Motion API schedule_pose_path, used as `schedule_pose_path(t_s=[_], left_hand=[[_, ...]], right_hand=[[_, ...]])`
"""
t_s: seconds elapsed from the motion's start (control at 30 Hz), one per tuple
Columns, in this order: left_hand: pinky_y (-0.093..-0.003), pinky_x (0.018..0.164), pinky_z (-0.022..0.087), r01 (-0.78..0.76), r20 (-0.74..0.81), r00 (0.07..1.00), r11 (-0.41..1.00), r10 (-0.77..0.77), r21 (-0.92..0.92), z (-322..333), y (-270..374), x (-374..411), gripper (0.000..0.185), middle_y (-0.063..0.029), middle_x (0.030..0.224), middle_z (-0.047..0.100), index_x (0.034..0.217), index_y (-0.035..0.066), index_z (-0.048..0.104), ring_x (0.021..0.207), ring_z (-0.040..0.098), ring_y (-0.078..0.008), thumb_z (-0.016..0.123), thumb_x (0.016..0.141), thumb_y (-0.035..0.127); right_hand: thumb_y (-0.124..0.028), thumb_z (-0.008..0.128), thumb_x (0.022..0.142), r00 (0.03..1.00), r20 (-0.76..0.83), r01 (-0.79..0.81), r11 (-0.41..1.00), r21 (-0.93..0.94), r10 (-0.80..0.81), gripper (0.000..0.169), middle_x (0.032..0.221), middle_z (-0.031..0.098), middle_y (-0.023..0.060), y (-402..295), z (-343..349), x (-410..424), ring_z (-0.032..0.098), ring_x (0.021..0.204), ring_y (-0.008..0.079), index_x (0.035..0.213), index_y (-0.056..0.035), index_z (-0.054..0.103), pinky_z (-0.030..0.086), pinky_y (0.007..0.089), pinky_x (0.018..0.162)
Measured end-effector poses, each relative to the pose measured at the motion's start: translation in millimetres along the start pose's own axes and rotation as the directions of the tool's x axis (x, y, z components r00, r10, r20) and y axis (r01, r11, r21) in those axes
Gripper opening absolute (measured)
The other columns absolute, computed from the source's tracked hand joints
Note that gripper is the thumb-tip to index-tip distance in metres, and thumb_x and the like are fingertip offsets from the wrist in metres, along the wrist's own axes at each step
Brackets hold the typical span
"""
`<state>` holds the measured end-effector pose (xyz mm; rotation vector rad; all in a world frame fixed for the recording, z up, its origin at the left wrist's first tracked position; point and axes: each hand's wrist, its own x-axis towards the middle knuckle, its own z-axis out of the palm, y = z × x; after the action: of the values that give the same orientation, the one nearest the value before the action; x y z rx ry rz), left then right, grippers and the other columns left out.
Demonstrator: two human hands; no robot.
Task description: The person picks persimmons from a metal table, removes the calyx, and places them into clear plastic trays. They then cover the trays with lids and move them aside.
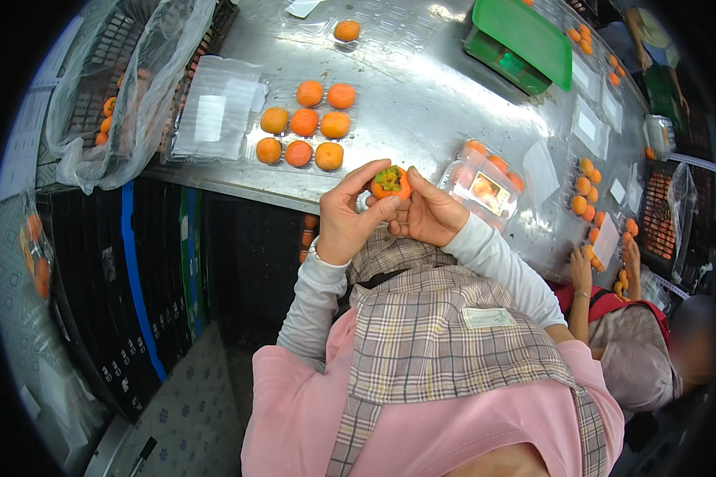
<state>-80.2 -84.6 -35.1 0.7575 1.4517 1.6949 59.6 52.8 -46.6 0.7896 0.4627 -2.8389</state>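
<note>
Between my two hands, near the metal table's front edge, is an orange persimmon [391, 183] with its green calyx facing up. My left hand [347, 208] grips its left side, thumb in front. The fingers of my right hand [432, 208] hold it from the right. Ahead and to the left, several persimmons [304, 122] sit in rows in a clear plastic tray [349, 140]. Just right of my right hand lies a closed clear pack [460, 179] of persimmons, bearing a printed label [489, 192].
At left stands a plastic-lined crate [137, 101] with persimmons, beside stacked clear trays [215, 113]. One persimmon [347, 31] rests farther back. A green scale [522, 42] stands at back right. A co-worker's hands [581, 268] handle fruit at right. Stacked black crates [95, 298] stand below left.
</note>
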Motion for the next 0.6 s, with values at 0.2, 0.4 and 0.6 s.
schedule_pose_path(t_s=[0.2,0.4,0.6], left_hand=[[-0.0344,0.106,0.05,0.047,-0.151,0.979,0.875,-0.136,-0.482,-0.4,-11.6,0.9,0.054,-0.0162,0.132,0.063,0.14,-0.007,0.053,0.12,0.062,-0.0211,0.073,0.092,0.006],[-0.0428,0.113,0.046,0.231,0.035,0.888,0.381,-0.458,-0.895,-2.5,-31.7,-1.4,0.057,-0.0158,0.139,0.055,0.146,0.0,0.045,0.129,0.056,-0.0269,0.064,0.102,0.03],[-0.0416,0.113,0.046,0.258,0.133,0.916,0.301,-0.379,-0.918,10.7,-22.2,0.9,0.054,-0.0177,0.142,0.054,0.147,0.0,0.044,0.13,0.055,-0.029,0.05,0.106,0.035]], right_hand=[[-0.05,0.053,0.105,0.993,-0.048,0.075,0.902,-0.426,-0.106,0.053,0.119,0.072,0.0076,-19.7,2.0,-8.4,0.067,0.098,0.0155,0.135,-0.008,0.062,0.051,0.0299,0.086],[-0.028,0.086,0.077,0.708,0.062,0.3,0.221,-0.928,-0.703,0.065,0.128,0.066,0.0088,-16.6,25.2,-2.9,0.061,0.113,0.021,0.133,-0.0066,0.06,0.048,0.0347,0.095],[-0.031,0.085,0.074,0.661,0.24,0.181,-0.159,-0.971,-0.711,0.062,0.12,0.068,0.0127,-16.7,46.0,15.9,0.062,0.111,0.0337,0.127,-0.007,0.063,0.048,0.0424,0.096]])
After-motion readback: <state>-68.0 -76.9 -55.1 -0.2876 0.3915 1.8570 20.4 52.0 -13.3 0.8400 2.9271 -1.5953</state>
